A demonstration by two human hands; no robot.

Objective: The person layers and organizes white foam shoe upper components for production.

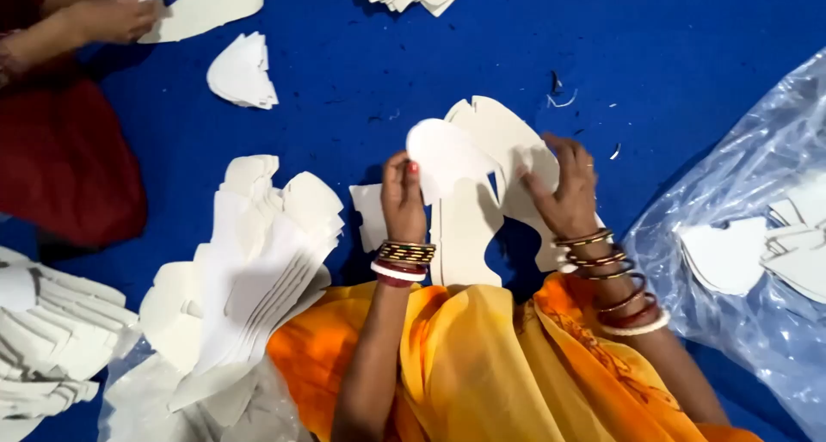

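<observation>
While both hands work at centre frame:
Left hand [403, 193]: fingers closed on the rounded white cutout [443, 154].
Right hand [564, 184]: pinching the white die-cut sheet [482, 132] beneath.
Done: fanned stack [258, 261] lower left, loose pieces in plastic bag [774, 150] right.
Left: this sheet, cutout seemingly partly attached.

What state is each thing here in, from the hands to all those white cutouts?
Left hand: gripping the rounded white cutout, lifted.
Right hand: gripping the die-cut white sheet, partly punched out.
Fanned cutout stack: lying loose on the blue cloth.
Small cutout pile: lying flat.
Clear plastic bag: crumpled, cutouts inside.
Another person's hand: resting on a white sheet.
</observation>
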